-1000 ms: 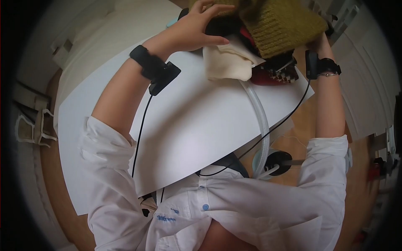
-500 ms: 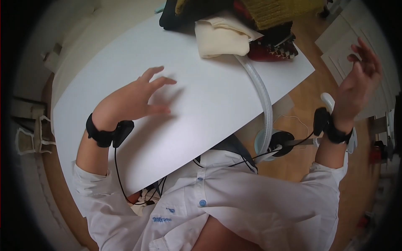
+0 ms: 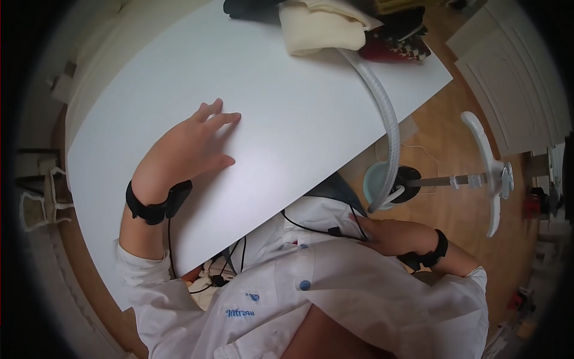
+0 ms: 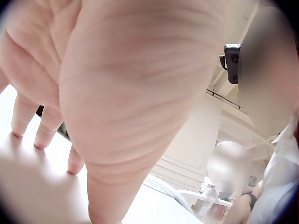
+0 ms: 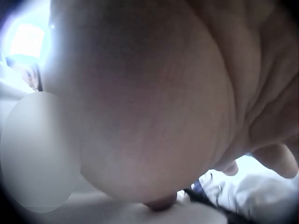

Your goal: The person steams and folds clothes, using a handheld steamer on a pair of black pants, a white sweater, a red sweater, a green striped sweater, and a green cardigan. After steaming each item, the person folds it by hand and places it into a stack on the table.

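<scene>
My left hand (image 3: 182, 149) is spread over the white tabletop (image 3: 287, 131), its fingers bent a little and nothing in it. Fingertips (image 4: 41, 140) come right down to the white surface in the left wrist view. Low at my waist, my right hand (image 3: 403, 236) lies against the white shirt (image 3: 359, 281), palm towards my body, close to a thin black cable (image 3: 311, 229). In the right wrist view its palm (image 5: 154, 102) fills most of the picture, with loose fingers and white cloth beyond.
Folded clothes lie at the table's far edge: a cream garment (image 3: 323, 30), a dark red patterned one (image 3: 391, 48) and a black one (image 3: 254, 7). A ribbed hose (image 3: 382, 102) runs down to a pale blue appliance (image 3: 375, 182) on the floor, beside a pole with a white hanger (image 3: 490, 173).
Both hands have left the mustard knit at the clothes pile. My left hand came back over the near tabletop; my right hand swung out to the right, then down to my waist.
</scene>
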`<action>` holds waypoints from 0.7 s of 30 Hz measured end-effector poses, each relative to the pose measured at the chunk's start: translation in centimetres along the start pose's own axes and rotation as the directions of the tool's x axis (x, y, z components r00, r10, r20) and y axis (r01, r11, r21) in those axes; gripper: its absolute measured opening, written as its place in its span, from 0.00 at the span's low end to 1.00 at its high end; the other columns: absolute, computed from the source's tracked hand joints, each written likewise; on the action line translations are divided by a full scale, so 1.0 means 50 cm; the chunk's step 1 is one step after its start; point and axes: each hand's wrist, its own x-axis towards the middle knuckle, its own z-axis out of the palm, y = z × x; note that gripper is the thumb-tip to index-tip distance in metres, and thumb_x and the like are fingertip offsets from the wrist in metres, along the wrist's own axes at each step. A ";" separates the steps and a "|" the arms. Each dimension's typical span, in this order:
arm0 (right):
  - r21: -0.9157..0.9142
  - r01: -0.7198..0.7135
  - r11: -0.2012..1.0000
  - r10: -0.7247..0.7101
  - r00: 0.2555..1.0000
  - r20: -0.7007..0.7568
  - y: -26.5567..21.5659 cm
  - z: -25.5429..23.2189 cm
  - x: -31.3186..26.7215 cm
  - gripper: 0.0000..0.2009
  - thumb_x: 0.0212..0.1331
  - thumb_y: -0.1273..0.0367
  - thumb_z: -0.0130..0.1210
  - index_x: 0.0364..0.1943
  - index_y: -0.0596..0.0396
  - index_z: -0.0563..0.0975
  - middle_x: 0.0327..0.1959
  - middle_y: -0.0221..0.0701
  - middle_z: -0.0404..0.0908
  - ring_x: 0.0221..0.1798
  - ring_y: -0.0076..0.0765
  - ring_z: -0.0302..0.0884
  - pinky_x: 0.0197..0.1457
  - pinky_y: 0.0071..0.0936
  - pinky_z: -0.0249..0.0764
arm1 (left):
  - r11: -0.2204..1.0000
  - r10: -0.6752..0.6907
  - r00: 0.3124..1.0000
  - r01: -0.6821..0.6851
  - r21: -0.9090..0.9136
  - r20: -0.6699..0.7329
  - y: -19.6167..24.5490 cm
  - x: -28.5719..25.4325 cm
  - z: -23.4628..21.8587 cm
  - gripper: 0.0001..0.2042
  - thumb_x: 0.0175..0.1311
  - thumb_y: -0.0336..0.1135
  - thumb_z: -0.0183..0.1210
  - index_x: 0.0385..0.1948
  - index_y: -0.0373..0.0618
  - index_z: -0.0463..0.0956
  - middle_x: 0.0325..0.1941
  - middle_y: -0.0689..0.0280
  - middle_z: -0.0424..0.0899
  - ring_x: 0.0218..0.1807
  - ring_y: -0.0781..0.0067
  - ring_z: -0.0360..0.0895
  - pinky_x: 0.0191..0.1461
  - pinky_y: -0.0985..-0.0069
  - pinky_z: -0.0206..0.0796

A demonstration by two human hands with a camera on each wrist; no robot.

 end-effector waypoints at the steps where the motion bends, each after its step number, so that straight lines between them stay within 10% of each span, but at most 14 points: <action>1: 0.000 0.000 1.000 0.000 1.000 0.003 0.016 0.013 0.018 0.28 0.77 0.52 0.49 0.76 0.46 0.65 0.50 0.52 0.86 0.48 0.63 0.85 0.52 0.49 0.80 | 1.000 -0.004 1.000 0.004 -0.007 -0.011 0.000 -0.001 0.002 0.38 0.56 0.36 0.74 0.72 0.58 0.70 0.81 0.60 0.64 0.78 0.51 0.67 0.75 0.60 0.69; 7: 0.057 0.085 0.995 -0.092 0.988 0.125 0.031 -0.014 0.037 0.29 0.75 0.52 0.52 0.77 0.34 0.64 0.52 0.54 0.84 0.52 0.57 0.85 0.57 0.41 0.78 | 1.000 -0.019 0.999 0.020 0.002 -0.038 0.002 -0.004 0.014 0.37 0.58 0.36 0.73 0.72 0.58 0.70 0.82 0.60 0.63 0.79 0.50 0.65 0.75 0.59 0.69; 12: 0.551 0.154 0.820 -0.277 0.949 0.147 0.231 0.018 0.038 0.30 0.70 0.56 0.63 0.70 0.57 0.72 0.52 0.40 0.86 0.53 0.32 0.84 0.59 0.27 0.77 | 0.999 -0.038 0.998 0.039 0.024 -0.044 0.006 -0.008 0.014 0.37 0.57 0.36 0.73 0.72 0.58 0.70 0.82 0.60 0.62 0.80 0.51 0.63 0.76 0.59 0.68; 14: 0.661 0.060 0.748 -0.275 0.935 0.225 0.280 0.021 0.024 0.32 0.68 0.56 0.66 0.68 0.65 0.72 0.57 0.36 0.83 0.54 0.28 0.83 0.60 0.26 0.77 | 0.999 -0.038 0.998 0.040 0.031 -0.048 0.008 -0.008 0.015 0.36 0.57 0.35 0.74 0.71 0.58 0.71 0.82 0.60 0.62 0.81 0.51 0.62 0.76 0.59 0.68; 17: 0.536 -0.448 0.715 0.142 0.844 0.516 0.383 0.100 0.025 0.28 0.66 0.61 0.68 0.65 0.63 0.75 0.60 0.39 0.82 0.61 0.33 0.82 0.64 0.27 0.77 | 0.999 -0.027 0.998 0.028 0.018 -0.053 0.004 -0.005 0.017 0.37 0.56 0.35 0.74 0.71 0.59 0.71 0.82 0.60 0.62 0.81 0.52 0.61 0.76 0.58 0.68; 21: 0.397 -0.416 0.818 0.095 0.779 0.620 0.424 0.211 0.059 0.27 0.64 0.62 0.68 0.64 0.62 0.77 0.57 0.35 0.83 0.53 0.29 0.82 0.58 0.24 0.78 | 1.000 -0.025 0.998 0.025 0.008 -0.066 0.001 -0.004 0.018 0.36 0.56 0.35 0.74 0.71 0.60 0.71 0.83 0.62 0.62 0.81 0.52 0.61 0.77 0.58 0.68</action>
